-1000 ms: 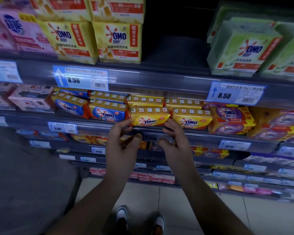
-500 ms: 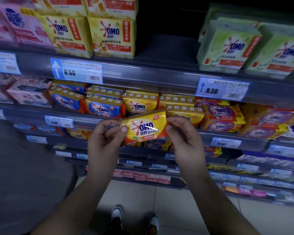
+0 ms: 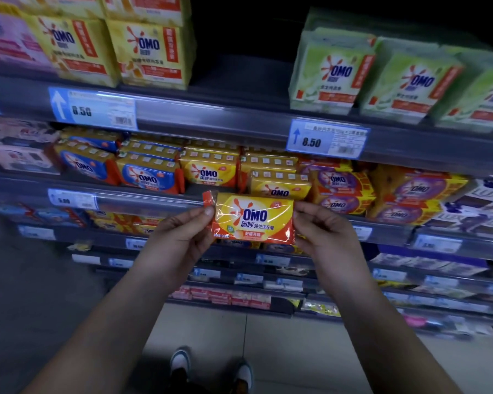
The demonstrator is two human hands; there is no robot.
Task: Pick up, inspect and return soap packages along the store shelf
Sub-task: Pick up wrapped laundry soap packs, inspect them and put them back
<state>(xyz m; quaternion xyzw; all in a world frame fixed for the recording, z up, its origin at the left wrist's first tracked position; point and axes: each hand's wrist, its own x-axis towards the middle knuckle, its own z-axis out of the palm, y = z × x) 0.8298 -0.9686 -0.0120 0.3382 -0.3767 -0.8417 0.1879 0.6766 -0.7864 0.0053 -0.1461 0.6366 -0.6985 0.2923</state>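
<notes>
The store shelf is shown from the head camera, its tiers serving as open containers. The upper tier, spanning 10 to 2 o'clock, is stocked with yellow OMO cartons at 11 o'clock and green OMO packs at 1 o'clock. Between them lies a dark stretch in which nothing can be made out. The middle tier is filled in columns with fronts turned outward, presumably so that brands can be read: blue packs at 10 o'clock, yellow soap bars near 12 o'clock, purple packs at 2 o'clock.

The soap package is held off the shelf at the centre of the view, just below and in front of the yellow column, with its printed face squared to the camera. This is judged to be the inspection step, the return not yet made. A dark gap at the rail, at 11 o'clock from the package, is probably its place.

The left hand is pinched on the wrapper's left sealed end and the right hand on its right end, so the label is left uncovered. Price labels are clipped to the rails, with arrows pointing up to the goods above.
</notes>
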